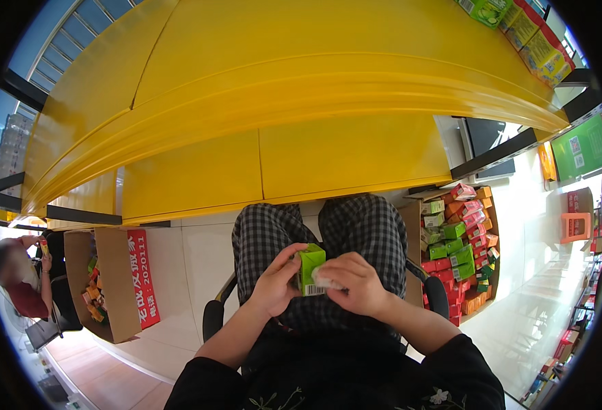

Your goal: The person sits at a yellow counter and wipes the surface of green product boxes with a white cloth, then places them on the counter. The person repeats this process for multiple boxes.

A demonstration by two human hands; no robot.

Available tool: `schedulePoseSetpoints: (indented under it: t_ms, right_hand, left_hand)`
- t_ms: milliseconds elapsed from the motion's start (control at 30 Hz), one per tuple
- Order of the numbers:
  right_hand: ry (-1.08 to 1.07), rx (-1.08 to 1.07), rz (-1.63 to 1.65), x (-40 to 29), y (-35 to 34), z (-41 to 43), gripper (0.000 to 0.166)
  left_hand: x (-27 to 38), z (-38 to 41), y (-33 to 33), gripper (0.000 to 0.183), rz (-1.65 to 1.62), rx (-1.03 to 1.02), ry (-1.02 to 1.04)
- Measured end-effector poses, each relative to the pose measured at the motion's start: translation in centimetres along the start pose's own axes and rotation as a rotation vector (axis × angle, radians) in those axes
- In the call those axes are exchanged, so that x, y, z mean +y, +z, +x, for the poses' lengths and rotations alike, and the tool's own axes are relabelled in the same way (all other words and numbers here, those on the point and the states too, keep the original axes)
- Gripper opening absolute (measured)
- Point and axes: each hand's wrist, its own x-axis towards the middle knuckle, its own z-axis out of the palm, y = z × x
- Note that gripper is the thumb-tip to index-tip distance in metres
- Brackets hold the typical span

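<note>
Above my lap, a small green drink carton (pixel 312 261) with a barcode on its lower side is gripped along its left side by my left hand (pixel 279 282). My right hand (pixel 355 283) holds a crumpled whitish wipe or tissue (pixel 326 279) against the carton's right side. Its exact material is hard to tell. Checked trousers (pixel 365 230) cover my knees beneath both hands.
A yellow metal shelf (pixel 291 87) spans the front, with cartons (pixel 529 36) at its far right. On the right stands a cardboard box (pixel 412 246) of mixed drink cartons (pixel 457 256). Left is another cardboard box (pixel 119 287); beyond it sits a person (pixel 29 277) holding a carton. Chair armrests (pixel 213 318) flank me.
</note>
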Motion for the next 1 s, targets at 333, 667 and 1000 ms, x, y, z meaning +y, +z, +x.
schedulePoseSetpoints:
  t_ms: [333, 667, 1000]
  right_hand:
    - [-0.026, 0.069, -0.050, 0.0, 0.4, -0.2, 0.038]
    - [-0.097, -0.133, 0.038, -1.0, 1.7, -1.2, 0.038]
    - [0.005, 0.052, -0.098, 0.3, -0.1, 0.1, 0.037]
  left_hand:
    - [-1.8, 0.0, 0.3, 0.032, 0.137, -0.022, -0.050]
    - [0.4, -0.1, 0.8, 0.032, 0.042, 0.087, 0.055]
    - [-0.6, 0.0, 0.3, 0.030, 0.110, 0.029, -0.051]
